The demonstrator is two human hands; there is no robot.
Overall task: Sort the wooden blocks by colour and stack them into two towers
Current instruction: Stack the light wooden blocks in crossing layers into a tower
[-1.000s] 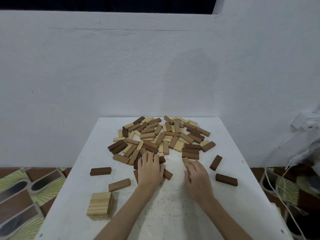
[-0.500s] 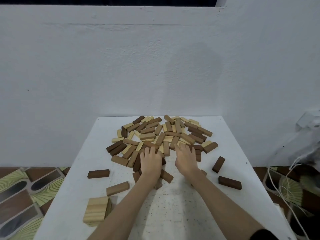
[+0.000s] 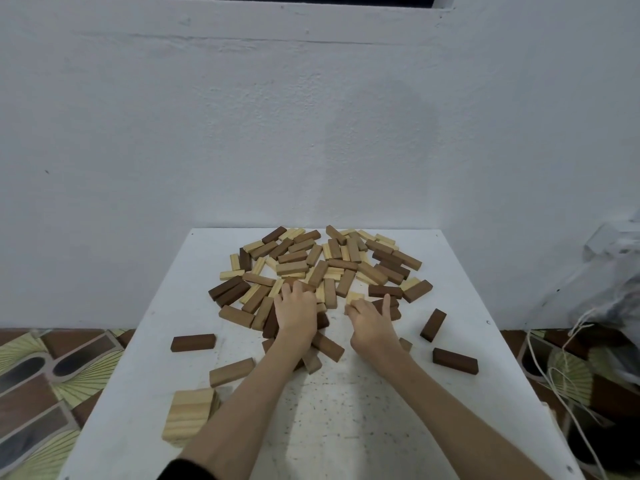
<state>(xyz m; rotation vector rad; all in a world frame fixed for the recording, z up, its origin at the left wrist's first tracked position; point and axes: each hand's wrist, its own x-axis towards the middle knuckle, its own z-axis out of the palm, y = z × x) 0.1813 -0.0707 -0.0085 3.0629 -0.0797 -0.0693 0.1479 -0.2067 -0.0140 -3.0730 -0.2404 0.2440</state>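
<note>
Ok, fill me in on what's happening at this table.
A person is sorting a mixed pile of wooden blocks on a white table. The left hand rests on the near edge of the pile; the right hand pinches a light block. One low stack of light blocks stands at the near left. No dark tower shows yet; several dark blocks lie loose.

White wall (image 3: 311, 133), patterned floor tiles (image 3: 45, 368), possibly white cords (image 3: 554, 368)
</note>
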